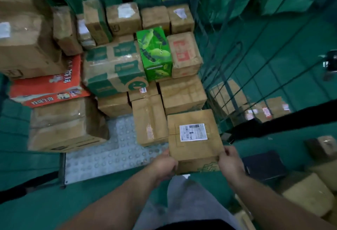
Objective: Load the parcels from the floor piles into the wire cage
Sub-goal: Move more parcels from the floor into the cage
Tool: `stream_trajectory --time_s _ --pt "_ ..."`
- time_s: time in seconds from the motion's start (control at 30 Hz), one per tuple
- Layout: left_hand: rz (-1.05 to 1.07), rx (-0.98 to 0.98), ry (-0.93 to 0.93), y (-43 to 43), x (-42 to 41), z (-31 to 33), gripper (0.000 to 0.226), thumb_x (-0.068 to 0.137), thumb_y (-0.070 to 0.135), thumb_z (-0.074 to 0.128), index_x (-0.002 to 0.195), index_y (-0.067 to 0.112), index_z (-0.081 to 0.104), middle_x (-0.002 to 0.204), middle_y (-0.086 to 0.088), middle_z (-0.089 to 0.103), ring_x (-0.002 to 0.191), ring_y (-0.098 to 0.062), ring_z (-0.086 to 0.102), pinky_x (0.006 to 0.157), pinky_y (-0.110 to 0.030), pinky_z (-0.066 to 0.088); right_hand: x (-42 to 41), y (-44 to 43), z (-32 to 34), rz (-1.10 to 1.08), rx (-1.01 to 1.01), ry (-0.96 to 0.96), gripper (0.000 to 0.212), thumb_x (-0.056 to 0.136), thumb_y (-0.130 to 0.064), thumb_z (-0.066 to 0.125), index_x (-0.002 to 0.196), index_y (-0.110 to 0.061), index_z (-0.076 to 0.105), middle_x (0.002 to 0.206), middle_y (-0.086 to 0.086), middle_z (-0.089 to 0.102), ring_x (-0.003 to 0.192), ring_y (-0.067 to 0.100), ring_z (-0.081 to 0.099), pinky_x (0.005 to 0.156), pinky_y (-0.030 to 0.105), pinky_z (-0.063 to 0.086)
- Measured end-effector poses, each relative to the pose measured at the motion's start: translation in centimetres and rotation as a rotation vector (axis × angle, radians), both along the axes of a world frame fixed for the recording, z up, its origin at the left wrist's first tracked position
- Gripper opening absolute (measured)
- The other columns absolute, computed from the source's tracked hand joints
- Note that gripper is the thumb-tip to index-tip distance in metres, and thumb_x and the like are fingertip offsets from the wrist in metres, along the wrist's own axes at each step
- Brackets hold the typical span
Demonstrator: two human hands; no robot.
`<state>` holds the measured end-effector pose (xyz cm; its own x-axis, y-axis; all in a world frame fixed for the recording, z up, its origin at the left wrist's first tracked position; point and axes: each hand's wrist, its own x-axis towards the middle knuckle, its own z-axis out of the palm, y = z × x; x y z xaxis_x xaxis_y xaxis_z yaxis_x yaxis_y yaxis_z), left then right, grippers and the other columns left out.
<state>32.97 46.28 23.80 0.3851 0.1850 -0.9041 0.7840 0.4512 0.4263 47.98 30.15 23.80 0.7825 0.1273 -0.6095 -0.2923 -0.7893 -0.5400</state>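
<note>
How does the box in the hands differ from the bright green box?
The held box is brown cardboard; the green box is bright green with printed pictures. The held box shows a white shipping label on top; the green box shows none. The left hand and right hand grip the held box; the green box rests among stacked parcels. Both are closed cartons.

One wide camera sat on the person's head. It looked forward and down, close above the wire cage [113, 149].
</note>
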Motion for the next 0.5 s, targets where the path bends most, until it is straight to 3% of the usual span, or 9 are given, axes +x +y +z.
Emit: stream_trajectory --time_s 0.1,0.2,0.27,0.33,0.43,0.5 --pt "0.085 0.027 0.071 1.5 4.2 -4.5 0.057 0.058 0.005 0.046 0.11 0.022 0.062 0.08 -0.005 0.052 0.073 -0.019 0.047 0.061 -0.031 0.037 3.9 2.4 -5.4 0.032 -0.096 0.056 0.015 0.104 -0.031 0.048 0.102 -0.019 0.055 0.09 0.009 0.064 0.077 0.027 0.057 0.066 0.036 0.041" --pt "0.16 -0.016 0.138 2.6 7.7 -8.2 0.019 0.067 -0.002 0.05 0.078 0.014 0.052 0.063 -0.003 0.047 0.059 -0.016 0.039 0.052 -0.023 0.031 7.1 4.1 -10.3 0.051 -0.161 0.099 0.008 0.098 -0.009 0.054 0.092 -0.015 0.054 0.079 0.005 0.057 0.078 0.027 0.054 0.062 0.032 0.035" --pt "0.189 -0.079 0.187 3.3 9.3 -11.7 0.026 0.064 0.002 0.051 0.085 0.017 0.056 0.062 -0.003 0.05 0.056 -0.016 0.042 0.05 -0.022 0.033 8.5 4.8 -14.0 0.041 -0.206 0.107 0.005 0.098 -0.012 0.056 0.095 -0.015 0.058 0.084 0.007 0.062 0.083 0.029 0.059 0.059 0.03 0.034" --pt "0.225 -0.146 0.213 4.0 10.1 -15.2 0.046 0.062 0.003 0.052 0.101 0.025 0.06 0.072 -0.002 0.056 0.067 -0.019 0.05 0.057 -0.028 0.04 9.5 5.2 -17.5 0.043 -0.229 0.128 0.012 0.101 -0.02 0.054 0.1 -0.012 0.062 0.09 0.01 0.066 0.085 0.033 0.063 0.056 0.028 0.035" --pt "0.238 -0.233 0.234 4.3 11.1 -20.2 0.041 0.069 0.006 0.056 0.107 0.024 0.057 0.077 -0.006 0.054 0.062 -0.019 0.049 0.062 -0.032 0.043 11.0 5.3 -22.7 0.047 -0.255 0.147 0.008 0.1 -0.02 0.056 0.107 -0.018 0.058 0.099 0.007 0.064 0.092 0.028 0.062 0.078 0.032 0.05" --pt "0.307 -0.286 0.216 4.3 11.3 -23.3 0.06 0.06 0.008 0.055 0.117 0.026 0.058 0.089 -0.01 0.053 0.068 -0.02 0.05 0.072 -0.041 0.043 11.4 5.6 -25.7 0.048 -0.248 0.143 0.01 0.1 -0.023 0.056 0.11 -0.022 0.057 0.102 0.007 0.065 0.095 0.027 0.063 0.086 0.035 0.052"
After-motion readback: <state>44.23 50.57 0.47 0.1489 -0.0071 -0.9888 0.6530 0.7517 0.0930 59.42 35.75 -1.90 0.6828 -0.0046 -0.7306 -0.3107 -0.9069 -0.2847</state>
